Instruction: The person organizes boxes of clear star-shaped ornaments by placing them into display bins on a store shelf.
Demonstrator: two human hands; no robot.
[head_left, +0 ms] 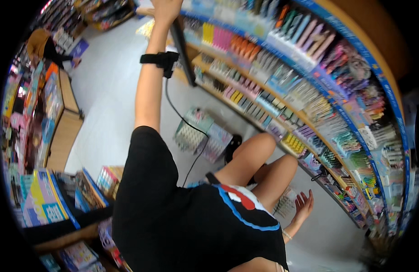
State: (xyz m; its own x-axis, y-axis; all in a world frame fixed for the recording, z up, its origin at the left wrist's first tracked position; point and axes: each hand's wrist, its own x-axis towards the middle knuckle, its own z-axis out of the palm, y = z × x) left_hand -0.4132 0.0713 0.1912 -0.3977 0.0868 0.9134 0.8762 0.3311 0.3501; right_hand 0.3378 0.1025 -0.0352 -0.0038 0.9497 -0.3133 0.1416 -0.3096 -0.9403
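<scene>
Left hand [166, 10] is up at the pen shelf [282, 97], grip impossible to tell; right hand [303, 205] hangs spread wide, empty, beside two patterned packs [202, 134] on the floor.

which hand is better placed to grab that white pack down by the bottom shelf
Right, probably. The right hand hangs low and open just beside the white pack. The left hand is stretched far away at the upper shelves, arm fully extended.

A stationery shop: pen-packed shelves [309, 95], book displays [41, 199].
</scene>
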